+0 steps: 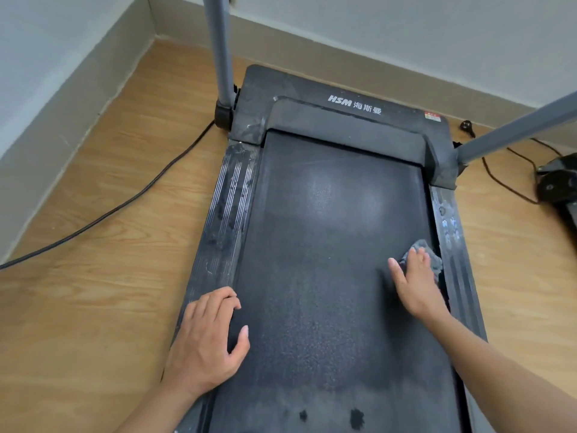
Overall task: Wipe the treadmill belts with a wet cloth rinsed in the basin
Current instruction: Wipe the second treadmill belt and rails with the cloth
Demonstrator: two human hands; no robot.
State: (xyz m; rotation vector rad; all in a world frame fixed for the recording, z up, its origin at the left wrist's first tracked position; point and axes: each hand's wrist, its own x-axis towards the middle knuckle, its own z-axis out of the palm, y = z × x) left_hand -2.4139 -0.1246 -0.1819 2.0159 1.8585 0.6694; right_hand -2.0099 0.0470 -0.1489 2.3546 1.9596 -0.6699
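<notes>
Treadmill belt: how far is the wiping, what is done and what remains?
Done, it seems: the belt middle looks darker, as if damp. In hand: the right hand presses the grey cloth at the belt's right edge; the left hand rests on its left edge. Left: the greyish near end and dusty side rails.

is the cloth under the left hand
No, the grey cloth lies under the right hand; the left hand rests bare on the left edge of the belt.

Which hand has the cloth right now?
The right hand, pressing the grey cloth onto the belt near its right edge; the left hand rests bare at the belt's left edge.
</notes>
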